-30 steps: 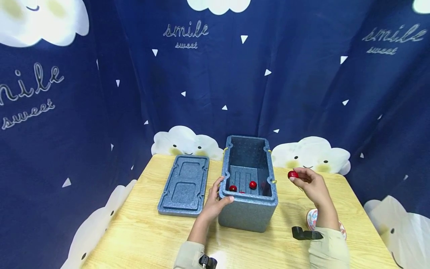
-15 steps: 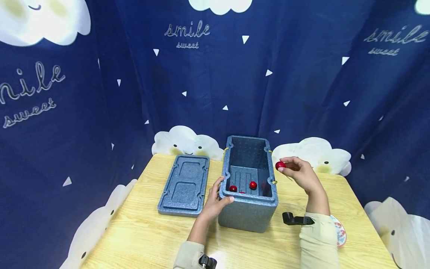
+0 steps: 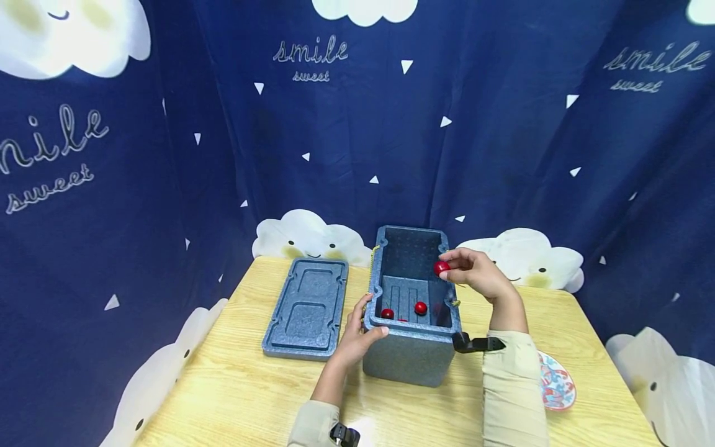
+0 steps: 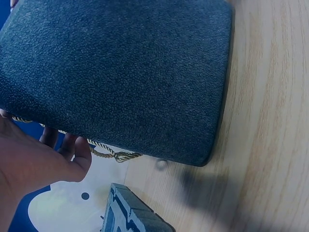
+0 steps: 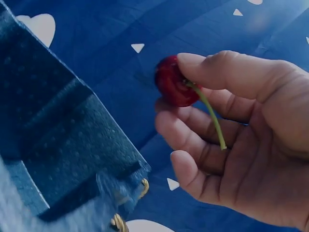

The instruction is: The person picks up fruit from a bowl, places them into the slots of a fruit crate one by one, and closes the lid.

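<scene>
A dark red cherry (image 5: 176,83) with a green stem is pinched between the thumb and fingers of my right hand (image 3: 483,276). The held cherry is over the right rim of a grey-blue foam box (image 3: 410,357) that stands without its lid. Inside, a cherry (image 3: 421,307) lies on the floor and another cherry (image 3: 387,313) sits near the front left. A sliver of a third shows at the near wall, mostly hidden by the rim. My left hand (image 3: 354,343) grips the box's near left corner, thumb on the front rim, fingers along the left side.
The box's lid (image 3: 306,310) lies flat on the wooden table (image 3: 223,379) to the left. A patterned plate (image 3: 558,385) is partly hidden by the right sleeve. Yellow cords (image 3: 373,256) hang at the box's sides, and a blue curtain (image 3: 357,124) stands behind.
My right hand has moved left with the cherry, from beside the box to over its right rim. More of the plate shows. The left hand keeps its place.
</scene>
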{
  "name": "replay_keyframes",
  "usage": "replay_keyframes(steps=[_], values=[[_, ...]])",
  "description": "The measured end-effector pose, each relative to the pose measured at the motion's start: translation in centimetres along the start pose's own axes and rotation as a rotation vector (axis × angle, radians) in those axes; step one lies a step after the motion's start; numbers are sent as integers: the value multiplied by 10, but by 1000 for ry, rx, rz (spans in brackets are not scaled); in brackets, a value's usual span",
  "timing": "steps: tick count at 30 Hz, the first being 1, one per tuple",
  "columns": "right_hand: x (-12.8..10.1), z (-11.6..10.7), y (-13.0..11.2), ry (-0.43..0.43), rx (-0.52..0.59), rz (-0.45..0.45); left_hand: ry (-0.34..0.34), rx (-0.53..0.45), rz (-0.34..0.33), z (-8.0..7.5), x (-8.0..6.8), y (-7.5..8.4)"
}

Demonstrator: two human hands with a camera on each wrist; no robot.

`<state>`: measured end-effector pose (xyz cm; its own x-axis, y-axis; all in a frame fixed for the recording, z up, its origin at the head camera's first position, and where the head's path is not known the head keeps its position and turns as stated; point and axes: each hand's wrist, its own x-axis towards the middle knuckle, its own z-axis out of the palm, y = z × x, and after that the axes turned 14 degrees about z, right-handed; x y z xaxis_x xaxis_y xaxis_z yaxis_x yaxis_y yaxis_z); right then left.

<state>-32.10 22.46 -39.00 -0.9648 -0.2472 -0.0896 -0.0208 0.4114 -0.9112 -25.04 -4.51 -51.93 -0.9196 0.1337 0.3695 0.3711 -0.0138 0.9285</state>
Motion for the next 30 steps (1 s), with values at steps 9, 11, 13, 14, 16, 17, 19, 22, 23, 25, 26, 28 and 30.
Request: replay_keyframes(steps=[9, 11, 13, 14, 16, 17, 19, 22, 23, 25, 26, 28, 30], values=[[23, 4, -10, -212, -25, 38, -14, 14, 26, 1, -5, 30], [28, 5, -12, -262, -58, 67, -13, 18, 35, 1, -5, 30], [33, 7, -12, -314, -87, 111, -11, 14, 38, 1, -4, 24], [36, 8, -12, -342, -100, 135, -11, 8, 39, 1, -3, 22], [41, 10, -12, -392, -113, 187, -11, 6, 33, 0, -2, 12], [44, 11, -12, -417, -115, 213, -10, 6, 35, 0, -1, 6], [48, 13, -11, -456, -116, 258, -8, 5, 31, 0, 0, 1], [52, 15, -12, -484, -119, 291, 1, 12, 54, 1, 0, -8], [53, 16, -12, -487, -122, 295, 3, 13, 62, 2, 0, -8], [53, 17, -12, -483, -123, 297, 5, 12, 75, 2, 0, -9], [53, 17, -12, -476, -124, 294, 8, 15, 82, 2, 0, -9], [52, 17, -13, -467, -119, 273, 12, 20, 88, 3, 0, -9], [48, 14, -14, -446, -129, 231, 16, 24, 91, 3, -1, -10]])
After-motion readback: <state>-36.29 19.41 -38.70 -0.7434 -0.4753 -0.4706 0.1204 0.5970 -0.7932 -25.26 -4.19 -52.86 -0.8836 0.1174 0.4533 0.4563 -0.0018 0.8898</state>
